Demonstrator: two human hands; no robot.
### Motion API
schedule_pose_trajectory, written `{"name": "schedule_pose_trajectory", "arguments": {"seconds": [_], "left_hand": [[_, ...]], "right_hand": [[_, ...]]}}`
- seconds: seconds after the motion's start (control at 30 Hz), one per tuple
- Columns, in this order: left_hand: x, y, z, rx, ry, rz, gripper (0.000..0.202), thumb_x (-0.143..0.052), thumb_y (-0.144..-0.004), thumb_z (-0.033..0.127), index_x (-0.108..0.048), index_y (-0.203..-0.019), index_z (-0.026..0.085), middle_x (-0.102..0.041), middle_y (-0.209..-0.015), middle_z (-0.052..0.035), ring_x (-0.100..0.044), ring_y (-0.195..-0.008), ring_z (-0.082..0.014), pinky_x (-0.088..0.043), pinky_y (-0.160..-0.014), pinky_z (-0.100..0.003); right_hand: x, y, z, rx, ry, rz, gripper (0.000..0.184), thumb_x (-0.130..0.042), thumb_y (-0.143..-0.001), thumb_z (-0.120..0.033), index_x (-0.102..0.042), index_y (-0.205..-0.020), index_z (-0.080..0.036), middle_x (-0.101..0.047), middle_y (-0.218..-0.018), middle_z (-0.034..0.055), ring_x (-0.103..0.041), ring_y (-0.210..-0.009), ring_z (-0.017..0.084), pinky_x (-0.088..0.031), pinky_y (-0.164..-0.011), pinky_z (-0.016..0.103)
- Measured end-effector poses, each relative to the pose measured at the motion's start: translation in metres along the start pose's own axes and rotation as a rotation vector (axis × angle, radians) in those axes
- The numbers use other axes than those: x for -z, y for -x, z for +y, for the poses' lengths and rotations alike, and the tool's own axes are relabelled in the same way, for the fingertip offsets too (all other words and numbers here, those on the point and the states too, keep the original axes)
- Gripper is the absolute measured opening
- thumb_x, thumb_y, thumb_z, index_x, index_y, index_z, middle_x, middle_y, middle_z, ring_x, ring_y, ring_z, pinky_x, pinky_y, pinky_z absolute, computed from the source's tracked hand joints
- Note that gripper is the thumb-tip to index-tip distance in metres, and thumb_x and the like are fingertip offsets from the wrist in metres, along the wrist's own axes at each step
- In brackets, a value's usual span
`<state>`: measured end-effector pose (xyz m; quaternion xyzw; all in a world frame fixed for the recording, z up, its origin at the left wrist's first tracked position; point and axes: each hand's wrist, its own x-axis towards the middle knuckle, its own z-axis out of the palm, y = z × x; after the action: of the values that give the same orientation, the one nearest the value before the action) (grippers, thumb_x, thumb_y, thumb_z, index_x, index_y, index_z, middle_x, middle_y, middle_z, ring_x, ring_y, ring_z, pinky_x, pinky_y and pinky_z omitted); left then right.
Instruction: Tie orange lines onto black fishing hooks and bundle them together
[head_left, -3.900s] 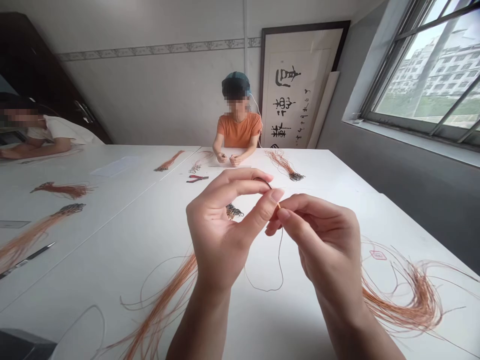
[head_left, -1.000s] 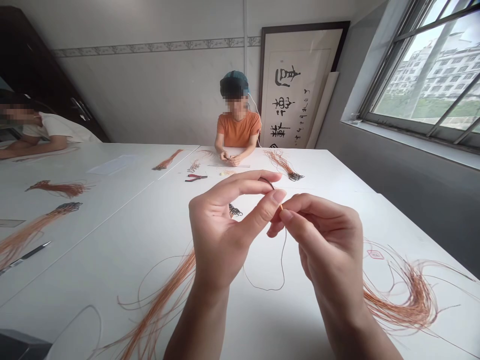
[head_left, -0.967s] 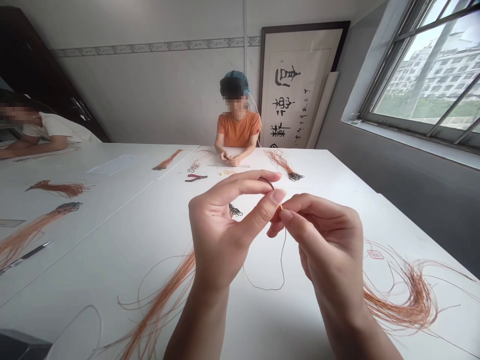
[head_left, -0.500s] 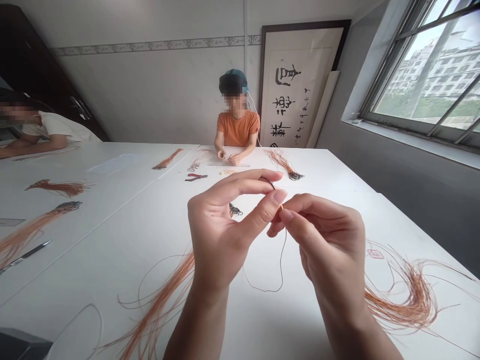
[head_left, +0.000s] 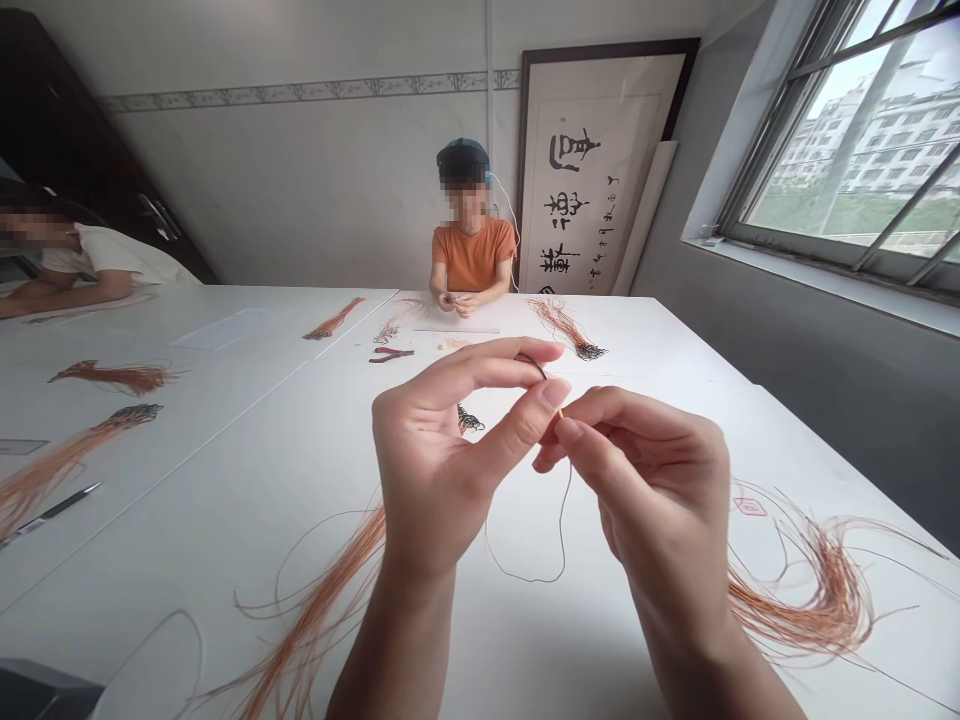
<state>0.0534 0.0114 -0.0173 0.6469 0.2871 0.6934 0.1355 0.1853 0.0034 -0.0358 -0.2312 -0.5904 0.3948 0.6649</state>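
Raised over the white table [head_left: 540, 640], my left hand [head_left: 442, 450] is closed, thumb and fingers pinching a thin cord [head_left: 563, 530]. A dark curved piece of it [head_left: 533, 363] shows between the fingers. My right hand [head_left: 652, 480] meets it at the fingertips, pinching a short orange bit just below the left thumb. From there the cord's thin tail hangs in a loose loop between my wrists. Partly behind my left hand lies a bundle of orange-brown cords [head_left: 322, 590] with dark looped ends [head_left: 470, 418]. Another bundle [head_left: 825, 590] curves beside my right forearm.
Across the table sits a person in an orange shirt [head_left: 474, 255], both hands together. Another person [head_left: 112, 260] leans in at the left. Red-handled pliers [head_left: 391, 354], a pen [head_left: 52, 513] and more cord bundles [head_left: 124, 376] lie about. A dark object [head_left: 45, 690] occupies the near left corner.
Both my hands keep the same pinch on the cord, with barely any movement. The person opposite has shifted their head and hands slightly.
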Motion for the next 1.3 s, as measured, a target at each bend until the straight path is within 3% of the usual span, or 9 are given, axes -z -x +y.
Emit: {"name": "schedule_pose_trajectory", "arguments": {"seconds": [1.3], "left_hand": [[0.0004,0.0003,0.0004,0.077,0.131,-0.05,0.016,-0.083,-0.088,0.014,-0.082,-0.086,0.03,-0.083,-0.101,0.0075,-0.078,-0.102,-0.0107,-0.063,-0.098,-0.025]], "right_hand": [[0.0021,0.0038,-0.0033,0.054,0.071,0.003,0.024,-0.069,-0.093,-0.01,-0.071,-0.071,-0.018,-0.066,-0.064,-0.0045,-0.056,-0.061,0.008,-0.047,-0.061,0.021]]}}
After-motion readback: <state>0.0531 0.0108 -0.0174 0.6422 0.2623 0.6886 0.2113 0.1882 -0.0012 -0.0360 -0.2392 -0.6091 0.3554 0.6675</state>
